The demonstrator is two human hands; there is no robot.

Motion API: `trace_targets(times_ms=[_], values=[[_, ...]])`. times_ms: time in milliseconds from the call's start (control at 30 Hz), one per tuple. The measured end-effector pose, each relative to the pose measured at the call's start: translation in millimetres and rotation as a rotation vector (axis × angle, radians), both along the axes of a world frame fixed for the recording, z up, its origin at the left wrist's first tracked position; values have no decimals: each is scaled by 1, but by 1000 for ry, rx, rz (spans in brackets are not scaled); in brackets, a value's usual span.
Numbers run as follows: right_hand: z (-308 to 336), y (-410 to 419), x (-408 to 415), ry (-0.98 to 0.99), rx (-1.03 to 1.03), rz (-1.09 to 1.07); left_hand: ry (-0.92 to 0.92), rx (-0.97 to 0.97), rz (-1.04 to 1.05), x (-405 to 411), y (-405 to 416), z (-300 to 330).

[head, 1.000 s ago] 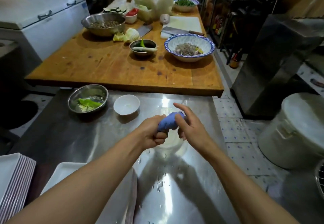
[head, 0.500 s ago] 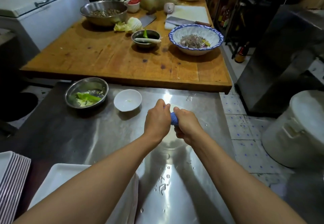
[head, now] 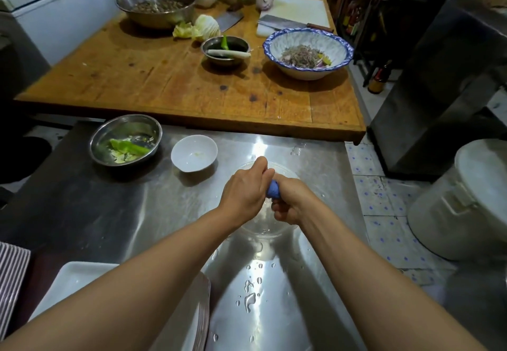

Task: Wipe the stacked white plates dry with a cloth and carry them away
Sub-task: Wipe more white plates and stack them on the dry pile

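Hands meet at the centre of the frame, wringing a small blue cloth between them. The left hand is curled into a fist around one end of the cloth, knuckles up, and the right hand grips the other end, its fingers folded under. Only a short knot of blue shows between the two fists. They are held over a clear glass bowl that stands on the wet steel worktop, with water drops scattered on the metal toward the bottom of the frame.

The stacked white plates lie at the lower left, square-cornered, partly covered by the left forearm; their layered edges show on the right side of the stack. A second stack of plates sits at the far left edge of the frame, just apart from the first.

Above and left of the hands a small white bowl stands on the steel, and further left a metal bowl holds green vegetable scraps.

Across the upper half runs a wooden worktop. On it stand a blue-rimmed bowl of shredded food, a small dark bowl with a leek piece laid across it, a large steel bowl, pieces of cabbage and a cleaver on a white board. A white lidded bucket stands on the tiled floor at the right.
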State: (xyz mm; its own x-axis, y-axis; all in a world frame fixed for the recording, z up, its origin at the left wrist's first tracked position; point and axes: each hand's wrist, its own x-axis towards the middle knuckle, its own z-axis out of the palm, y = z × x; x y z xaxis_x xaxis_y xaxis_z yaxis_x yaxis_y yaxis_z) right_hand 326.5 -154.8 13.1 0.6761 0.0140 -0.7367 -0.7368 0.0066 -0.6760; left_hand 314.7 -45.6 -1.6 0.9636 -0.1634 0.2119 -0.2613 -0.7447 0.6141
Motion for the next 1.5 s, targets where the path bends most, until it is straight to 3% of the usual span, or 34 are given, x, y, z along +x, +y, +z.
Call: trace_targets(times_ms=[100,167,267,367,467,567,667,767,833,900,967,1033,1267,1400,1500], values=[[4,-6,4,-32,96,-4,180,-80,18,-3,4,1],[10,-9,1,-84,162,17,350,-246,105,-1,5,6],[19,-11,-11,-285,161,145,722,-754,282,4,9,19],[18,-16,-26,-629,-88,335,1091,-1179,349,6,17,35],[12,-20,-32,-975,-353,434,1350,-1269,243,4,21,47],[8,-19,-25,-1214,-478,462,1449,-1246,191,0,21,51],[8,-12,-23,-1235,-565,391,1324,-1184,294,-4,13,52],[7,-2,-19,-1002,-556,187,914,-973,413,-5,-3,45],[9,4,-13,-747,-405,101,629,-684,421,-5,-9,40],[11,8,-7,-476,-119,4,399,-458,406,-6,-12,37],[14,7,-2,-248,111,-74,235,-347,360,-6,-13,33],[13,4,2,-88,210,-91,125,-279,283,-6,-15,29],[3,-3,3,113,218,-42,-42,-68,-16,-5,-8,13],[0,-3,-2,31,185,-41,34,-76,-75,-3,2,5],[4,-4,-4,-35,226,-50,201,-140,46,1,4,5]])
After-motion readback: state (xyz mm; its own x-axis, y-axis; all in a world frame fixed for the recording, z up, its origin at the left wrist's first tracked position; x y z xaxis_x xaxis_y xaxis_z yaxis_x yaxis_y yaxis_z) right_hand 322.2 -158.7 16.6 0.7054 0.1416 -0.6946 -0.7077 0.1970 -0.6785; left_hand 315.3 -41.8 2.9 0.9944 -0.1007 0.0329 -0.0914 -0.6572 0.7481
